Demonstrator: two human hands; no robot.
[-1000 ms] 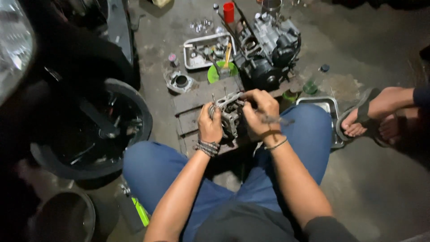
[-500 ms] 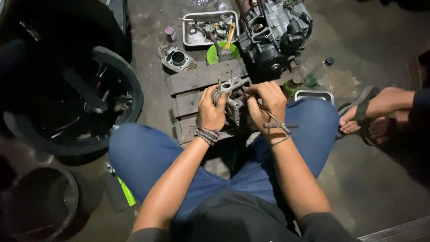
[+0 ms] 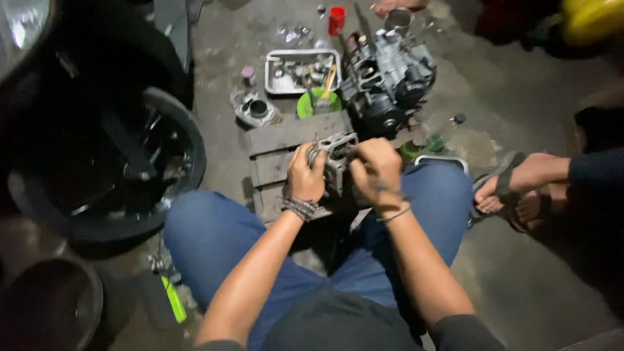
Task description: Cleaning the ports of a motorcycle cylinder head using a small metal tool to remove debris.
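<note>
**Both hands closed on the cylinder head, the view easing back**

I am gripping the grey metal cylinder head [image 3: 335, 156] over the wooden pallet [image 3: 286, 140] between my knees, just near of the engine block [image 3: 390, 78]. Compared with half a second ago it is sitting in much the same spot on the pallet, and my grip is looking unchanged; what is shifting is my head, so the tray, the engine and the red cup are coming further into view at the far side. I judge that the work on the part is carrying on in place, not moving on to something else.

My left hand [image 3: 307, 174] is wrapping round the left side of the part, fingers curled tight against it. My right hand [image 3: 376, 170] is closing over its right side, fingers bent down; whether a small tool is tucked inside I cannot tell.

Farther out, a metal tray [image 3: 300, 57] of small parts is lying by a green bowl [image 3: 312, 104] with a brush, and a red cup [image 3: 336, 19] is standing beyond. A black wheel [image 3: 175, 162] is leaning at the left, and another person's sandalled foot [image 3: 513, 185] is resting at the right.
</note>
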